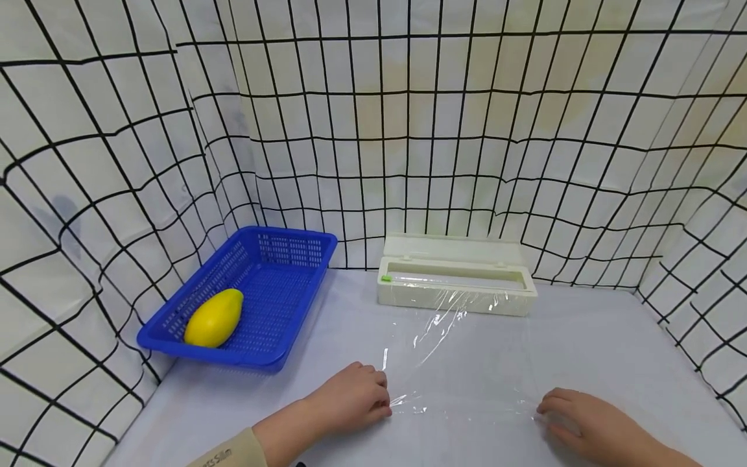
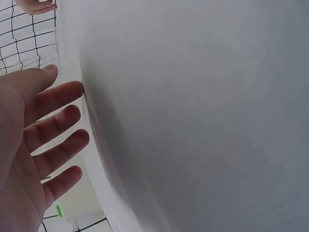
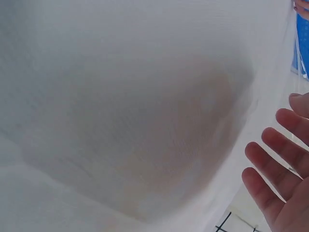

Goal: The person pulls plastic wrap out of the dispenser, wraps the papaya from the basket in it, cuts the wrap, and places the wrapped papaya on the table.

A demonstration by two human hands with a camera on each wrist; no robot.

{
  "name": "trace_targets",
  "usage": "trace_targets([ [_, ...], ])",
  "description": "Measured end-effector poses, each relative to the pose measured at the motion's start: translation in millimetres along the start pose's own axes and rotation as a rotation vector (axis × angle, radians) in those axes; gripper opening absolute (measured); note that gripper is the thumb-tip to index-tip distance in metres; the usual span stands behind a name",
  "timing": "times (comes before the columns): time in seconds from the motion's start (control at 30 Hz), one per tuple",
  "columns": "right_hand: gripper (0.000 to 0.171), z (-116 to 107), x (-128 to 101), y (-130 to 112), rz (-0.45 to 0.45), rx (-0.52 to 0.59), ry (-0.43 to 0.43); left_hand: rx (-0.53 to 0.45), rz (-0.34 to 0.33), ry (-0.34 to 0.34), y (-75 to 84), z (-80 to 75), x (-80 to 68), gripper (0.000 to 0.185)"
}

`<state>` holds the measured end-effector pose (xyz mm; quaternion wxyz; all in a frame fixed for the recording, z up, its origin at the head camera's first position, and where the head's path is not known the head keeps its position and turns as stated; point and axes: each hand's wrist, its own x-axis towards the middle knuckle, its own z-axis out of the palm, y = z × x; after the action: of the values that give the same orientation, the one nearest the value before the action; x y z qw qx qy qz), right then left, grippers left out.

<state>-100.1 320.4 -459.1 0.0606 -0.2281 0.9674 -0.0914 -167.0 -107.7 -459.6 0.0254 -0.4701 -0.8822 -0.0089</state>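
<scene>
A clear sheet of plastic wrap stretches over the white table from a long cream dispenser box with its lid raised. My left hand is at the sheet's near left corner, where small creases fan out from the fingertips. In the left wrist view that hand's fingers are loosely extended, the thumb apart from the index finger, whose tip meets the white surface. My right hand is at the near right corner, fingertips right at the film's edge. The right wrist view shows its fingers spread and slightly bent.
A blue plastic basket stands on the left with a yellow lemon-shaped fruit inside. A small green piece sits at the box's left end. White walls with black grid netting enclose the table.
</scene>
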Motion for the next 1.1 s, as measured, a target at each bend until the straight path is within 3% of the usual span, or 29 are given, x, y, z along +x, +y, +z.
trace_targets([
  [0.17, 0.015, -3, -4, 3, 0.014, 0.099, 0.119, -0.052, -0.05, 0.018, 0.8, -2.7, -5.8, 0.012],
  [0.33, 0.023, -16, 8, 8, 0.073, 0.267, 0.104, -0.124, -0.109, 0.009, -0.8, -13.8, -13.3, 0.015],
  [0.5, 0.031, -29, 25, 15, 0.122, 0.323, 0.163, -0.208, -0.215, 0.003, -9.1, -29.4, -25.0, 0.018],
  [0.77, 0.044, -51, 59, 29, 0.155, 0.312, 0.282, -0.298, -0.454, 0.086, -35.9, -80.9, -46.2, 0.022],
  [0.97, 0.054, -66, 85, 47, 0.182, 0.323, 0.281, -0.334, -0.635, 0.13, -67.5, -122.1, -62.8, 0.03],
  [1.1, 0.057, -75, 100, 58, 0.207, 0.341, 0.275, -0.336, -0.713, 0.121, -95.2, -142.1, -73.8, 0.037],
])
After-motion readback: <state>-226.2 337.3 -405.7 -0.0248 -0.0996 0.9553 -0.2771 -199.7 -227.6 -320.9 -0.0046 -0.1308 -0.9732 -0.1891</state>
